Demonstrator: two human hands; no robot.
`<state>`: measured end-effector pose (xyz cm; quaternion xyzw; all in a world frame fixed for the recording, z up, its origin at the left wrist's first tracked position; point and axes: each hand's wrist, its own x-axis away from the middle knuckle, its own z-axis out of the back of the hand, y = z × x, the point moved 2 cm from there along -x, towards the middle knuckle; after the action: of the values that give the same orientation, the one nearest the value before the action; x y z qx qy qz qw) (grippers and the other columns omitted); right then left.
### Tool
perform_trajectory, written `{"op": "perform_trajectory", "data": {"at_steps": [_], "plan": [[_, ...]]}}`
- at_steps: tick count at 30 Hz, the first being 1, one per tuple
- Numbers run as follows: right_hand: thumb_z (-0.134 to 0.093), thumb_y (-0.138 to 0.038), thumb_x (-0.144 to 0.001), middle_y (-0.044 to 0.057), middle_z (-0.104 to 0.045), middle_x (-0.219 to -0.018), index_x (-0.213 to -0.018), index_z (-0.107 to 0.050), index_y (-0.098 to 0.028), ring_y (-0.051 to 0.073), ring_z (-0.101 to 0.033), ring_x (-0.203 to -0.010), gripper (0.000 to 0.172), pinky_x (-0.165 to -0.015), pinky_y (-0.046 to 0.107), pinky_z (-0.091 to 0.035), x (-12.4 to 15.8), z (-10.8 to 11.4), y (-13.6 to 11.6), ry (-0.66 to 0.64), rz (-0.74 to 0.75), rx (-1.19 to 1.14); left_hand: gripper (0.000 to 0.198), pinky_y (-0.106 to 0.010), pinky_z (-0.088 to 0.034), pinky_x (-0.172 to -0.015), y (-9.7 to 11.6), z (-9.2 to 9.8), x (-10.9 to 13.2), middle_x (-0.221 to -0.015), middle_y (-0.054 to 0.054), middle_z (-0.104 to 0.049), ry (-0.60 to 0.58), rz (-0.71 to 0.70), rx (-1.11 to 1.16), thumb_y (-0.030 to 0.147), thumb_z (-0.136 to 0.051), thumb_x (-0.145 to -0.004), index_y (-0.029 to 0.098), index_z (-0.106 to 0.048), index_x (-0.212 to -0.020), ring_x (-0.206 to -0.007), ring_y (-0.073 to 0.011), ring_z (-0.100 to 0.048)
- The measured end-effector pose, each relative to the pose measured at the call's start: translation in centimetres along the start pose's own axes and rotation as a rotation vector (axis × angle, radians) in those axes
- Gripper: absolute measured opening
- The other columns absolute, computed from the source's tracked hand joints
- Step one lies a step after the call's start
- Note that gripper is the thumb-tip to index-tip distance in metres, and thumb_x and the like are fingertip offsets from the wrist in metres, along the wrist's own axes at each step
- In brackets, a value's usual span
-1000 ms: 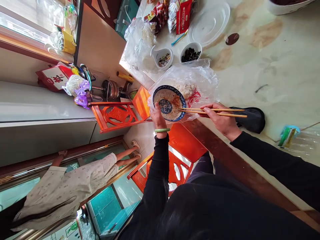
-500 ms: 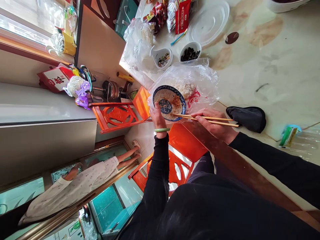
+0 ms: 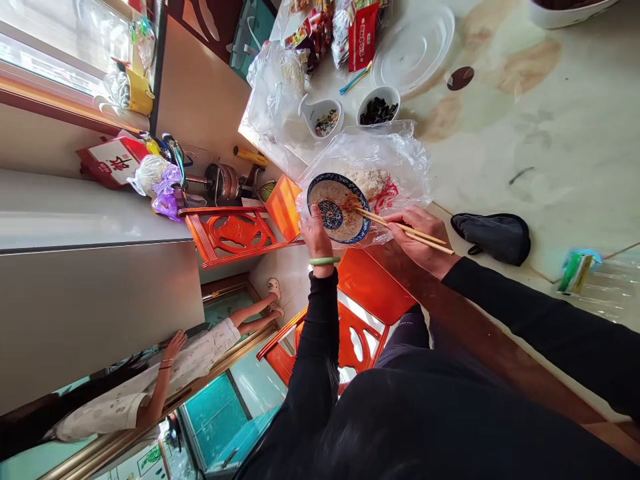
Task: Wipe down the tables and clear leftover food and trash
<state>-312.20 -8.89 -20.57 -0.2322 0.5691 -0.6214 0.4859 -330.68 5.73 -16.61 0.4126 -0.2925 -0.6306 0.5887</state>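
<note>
My left hand (image 3: 315,235), a green bangle at its wrist, grips the near left rim of a blue-and-white bowl (image 3: 331,190). The bowl tilts over a clear plastic bag (image 3: 407,150) on the table edge. Reddish-brown crumbs of food cling to the bowl's inside. A pair of wooden chopsticks (image 3: 425,239) is held in my right hand (image 3: 417,237), their tips among the crumbs near the bowl's right side. Cooked rice (image 3: 369,181) lies in the bag beside the bowl, next to red printing on the plastic.
Beyond the bag stand a spouted white bowl of seasoning (image 3: 326,120) and a bowl of black pieces (image 3: 379,110). A clear lid (image 3: 417,50) and red packets (image 3: 363,37) lie farther back. A dark cloth pouch (image 3: 493,237) rests at right. Another person (image 3: 200,357) stands at lower left by orange chairs (image 3: 235,233).
The chopstick tips have moved up and right inside the bowl, gathering crumbs at its right side. My right hand has shifted slightly left. The other person's arm has changed position.
</note>
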Motion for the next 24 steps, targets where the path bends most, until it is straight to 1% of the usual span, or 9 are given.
{"op": "perform_trajectory", "data": {"at_steps": [2,6,8,11,14,17,20,22,24], "plan": [[-0.061,-0.024,-0.101,0.006,-0.078,-0.100,-0.100,-0.075,-0.026,0.025,-0.074,-0.096,0.014,-0.087,0.041,-0.062,-0.1,-0.7,-0.1,0.018,0.028,0.014,0.061,-0.035,-0.041,-0.128,0.0,-0.1,0.0,-0.158,-0.008,-0.064,-0.004,0.013,-0.025,0.063,-0.044,-0.108,0.026,-0.062,-0.152,-0.152,-0.0196,-0.055],[-0.061,-0.025,-0.101,0.006,-0.076,-0.099,-0.104,-0.073,-0.026,0.024,-0.073,-0.096,0.012,-0.086,0.039,-0.062,-0.2,-2.2,-0.3,-0.049,0.117,-0.020,0.062,-0.038,-0.041,-0.129,0.1,-0.2,0.1,-0.152,-0.012,-0.068,0.002,0.004,-0.028,0.062,-0.049,-0.106,0.021,-0.065,-0.149,-0.150,-0.0235,-0.057],[-0.061,-0.024,-0.101,0.006,-0.075,-0.096,-0.102,-0.072,-0.026,0.024,-0.072,-0.094,0.011,-0.085,0.039,-0.062,-0.3,-2.2,0.3,-0.040,0.104,0.012,0.062,-0.040,-0.040,-0.130,0.2,-0.1,0.2,-0.150,-0.013,-0.069,0.007,-0.013,-0.013,0.061,-0.051,-0.105,0.019,-0.065,-0.148,-0.149,-0.0242,-0.057],[-0.062,-0.021,-0.099,0.007,-0.074,-0.097,-0.100,-0.071,-0.026,0.026,-0.072,-0.095,0.011,-0.086,0.041,-0.061,-0.4,-1.3,1.1,0.039,0.065,0.086,0.059,-0.038,-0.041,-0.129,0.3,-0.1,0.2,-0.152,-0.012,-0.067,0.010,-0.009,0.001,0.057,-0.051,-0.106,0.019,-0.064,-0.149,-0.149,-0.0224,-0.058],[-0.061,-0.023,-0.100,0.007,-0.074,-0.100,-0.101,-0.070,-0.026,0.026,-0.071,-0.096,0.010,-0.086,0.040,-0.061,-0.4,-1.0,0.9,0.102,0.069,0.109,0.055,-0.036,-0.043,-0.128,0.7,-0.2,0.3,-0.152,-0.011,-0.068,0.015,0.016,-0.019,0.053,-0.049,-0.108,0.020,-0.064,-0.149,-0.149,-0.0213,-0.058],[-0.061,-0.026,-0.101,0.006,-0.073,-0.097,-0.100,-0.068,-0.026,0.024,-0.071,-0.094,0.008,-0.084,0.038,-0.061,-0.5,-1.9,0.3,0.048,0.097,0.060,0.052,-0.035,-0.044,-0.127,1.1,-0.4,0.4,-0.147,-0.011,-0.071,0.004,0.048,-0.045,0.050,-0.048,-0.110,0.020,-0.065,-0.149,-0.148,-0.0206,-0.059],[-0.061,-0.027,-0.101,0.007,-0.072,-0.096,-0.098,-0.067,-0.026,0.025,-0.070,-0.093,0.007,-0.084,0.039,-0.061,-0.8,-2.6,0.6,0.007,0.072,0.046,0.053,-0.035,-0.043,-0.127,1.3,-0.3,0.3,-0.148,-0.009,-0.071,-0.001,0.082,-0.098,0.054,-0.046,-0.111,0.023,-0.066,-0.149,-0.149,-0.0203,-0.058],[-0.061,-0.027,-0.100,0.008,-0.071,-0.099,-0.098,-0.067,-0.026,0.026,-0.070,-0.097,0.007,-0.088,0.041,-0.061,-1.0,-2.5,1.2,0.042,0.033,0.072,0.058,-0.035,-0.041,-0.128,1.2,-0.1,0.3,-0.150,-0.010,-0.070,0.007,0.086,-0.119,0.060,-0.045,-0.110,0.023,-0.066,-0.150,-0.151,-0.0214,-0.056],[-0.060,-0.027,-0.101,0.009,-0.072,-0.103,-0.100,-0.067,-0.026,0.027,-0.070,-0.101,0.007,-0.092,0.043,-0.060,-1.0,-2.1,1.5,0.089,0.011,0.091,0.065,-0.036,-0.040,-0.129,1.0,-0.1,0.4,-0.150,-0.012,-0.069,-0.011,0.092,-0.129,0.066,-0.044,-0.109,0.021,-0.065,-0.151,-0.149,-0.0227,-0.057]]}}
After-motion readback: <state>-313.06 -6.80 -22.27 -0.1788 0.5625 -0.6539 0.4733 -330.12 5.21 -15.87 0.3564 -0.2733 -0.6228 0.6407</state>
